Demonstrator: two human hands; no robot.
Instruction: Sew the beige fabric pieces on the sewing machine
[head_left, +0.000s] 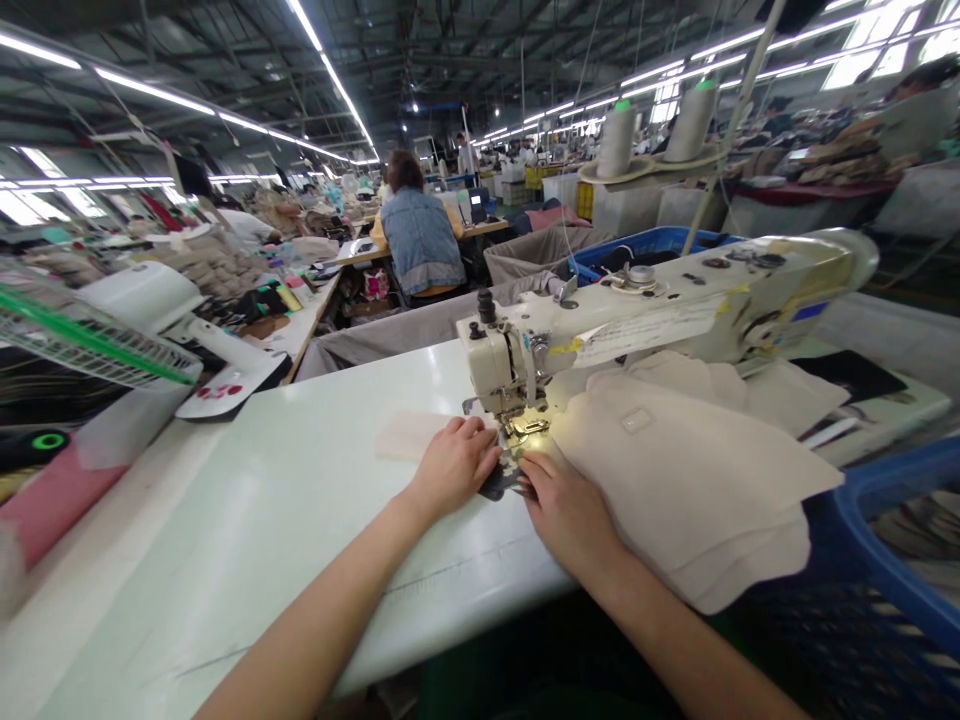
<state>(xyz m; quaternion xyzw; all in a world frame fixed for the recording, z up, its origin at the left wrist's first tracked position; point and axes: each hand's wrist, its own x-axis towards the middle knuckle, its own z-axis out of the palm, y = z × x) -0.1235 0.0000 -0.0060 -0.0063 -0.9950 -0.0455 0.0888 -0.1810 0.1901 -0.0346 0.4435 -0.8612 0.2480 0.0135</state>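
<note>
Our left hand (456, 466) lies palm down just left of the needle area of the sewing machine (660, 310), fingers together and bent, over the near end of a pale strip (397, 436) on the table (300, 500). Our right hand (570, 515) rests close by on the other side, fingers curled and pointing in toward the foot (532, 427); we cannot tell whether either hand pinches anything, since the fingertips are partly hidden. Between them sits a small dark piece (495, 487), too obscured for us to name. A lamp glow lights the foot. Right of our right hand, beige panels (697, 470) lie in a loose stack beneath the machine's arm, the top one bearing a small rectangle (638, 420), their near edges hanging beside a blue basket (855, 520). Left of us stands a white fan (146, 297); beyond the table, a person in a denim vest (424, 243) sits, back toward us.
</note>
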